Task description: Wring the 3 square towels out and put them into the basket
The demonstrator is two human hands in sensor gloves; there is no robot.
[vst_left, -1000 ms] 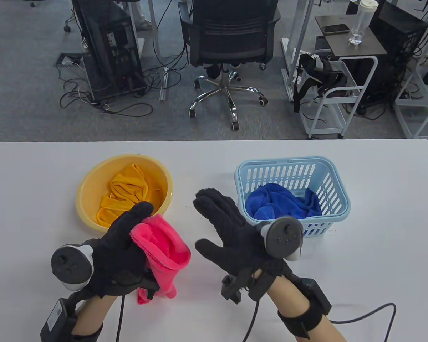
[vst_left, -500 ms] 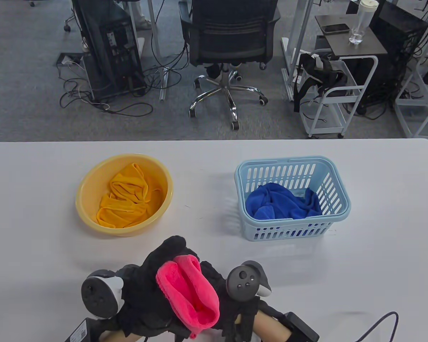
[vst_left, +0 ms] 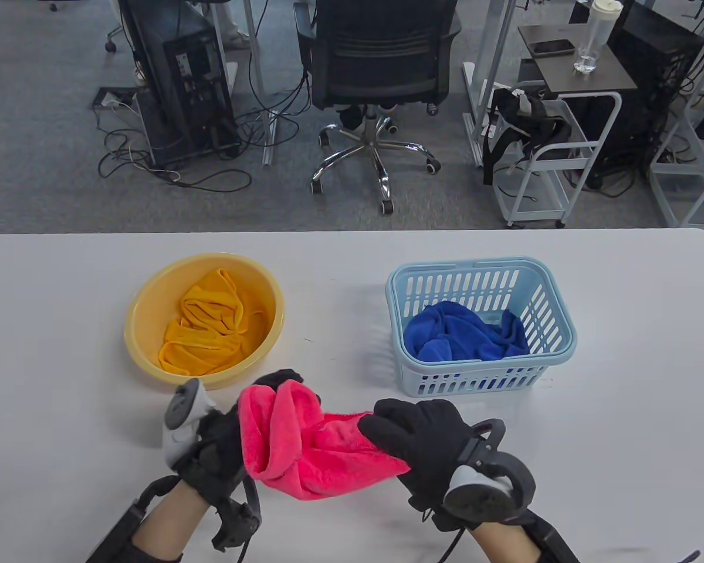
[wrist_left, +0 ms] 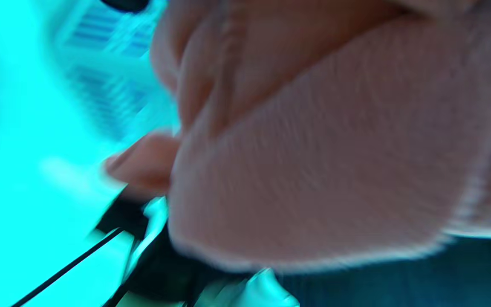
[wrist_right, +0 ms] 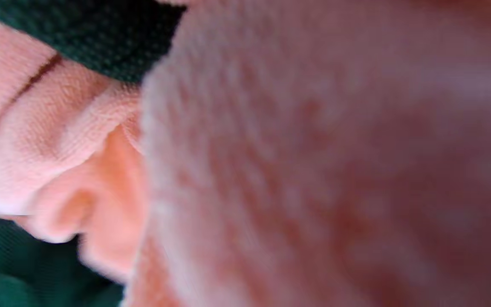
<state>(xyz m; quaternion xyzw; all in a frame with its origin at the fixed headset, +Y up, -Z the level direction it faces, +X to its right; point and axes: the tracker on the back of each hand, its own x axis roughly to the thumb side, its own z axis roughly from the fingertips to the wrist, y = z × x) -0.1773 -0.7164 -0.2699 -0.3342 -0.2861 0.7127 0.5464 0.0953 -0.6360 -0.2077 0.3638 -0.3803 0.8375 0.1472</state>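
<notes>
Both hands hold the pink towel just above the tabletop, nearer the viewer than the basket and to its left. The right hand curls its fingers round the towel's right end. The left hand is mostly hidden behind the bunched left end; it grips there. The blue towel lies inside the basket. The yellow towel sits in the yellow basin, left of the basket. Both wrist views are blurred, filled by pink cloth.
</notes>
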